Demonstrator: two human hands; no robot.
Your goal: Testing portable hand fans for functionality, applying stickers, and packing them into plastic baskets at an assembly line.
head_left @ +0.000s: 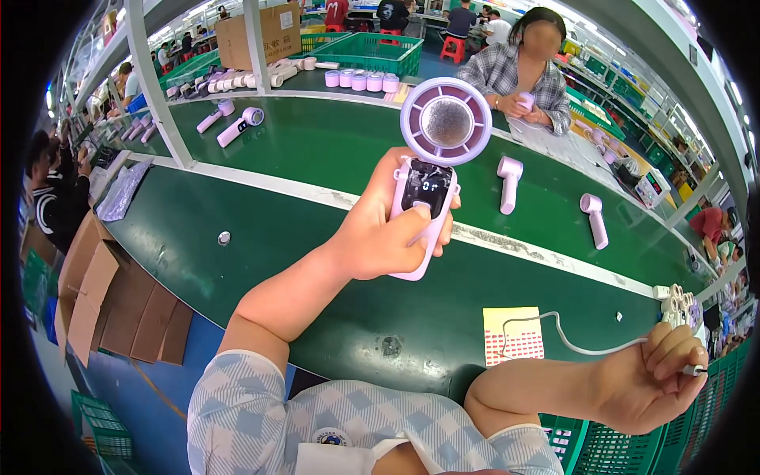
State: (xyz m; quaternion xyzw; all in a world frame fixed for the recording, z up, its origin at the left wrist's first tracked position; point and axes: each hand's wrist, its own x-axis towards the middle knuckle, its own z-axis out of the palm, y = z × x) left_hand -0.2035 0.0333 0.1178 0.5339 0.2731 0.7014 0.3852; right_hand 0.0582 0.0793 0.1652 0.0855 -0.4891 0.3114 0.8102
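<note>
My left hand (380,229) is wrapped round the handle of a lilac handheld fan (405,111), raised above the green bench with its round grille upward. The thumb presses on the handle just below a lit black display (427,184). Out at the right, my right hand (657,376) is closed on a white cable (590,351), pinching it close to its small plug (695,370). The cable curves back over a yellow sheet with red stickers (514,334).
Lilac fans (511,184) lie on the green conveyor belt (332,142) beyond a white rail. A co-worker (518,79) sits across it holding a lilac part. Cardboard boxes (119,309) stand at the left; green crates (625,451) are at lower right. A small round disc (224,237) lies on the bench.
</note>
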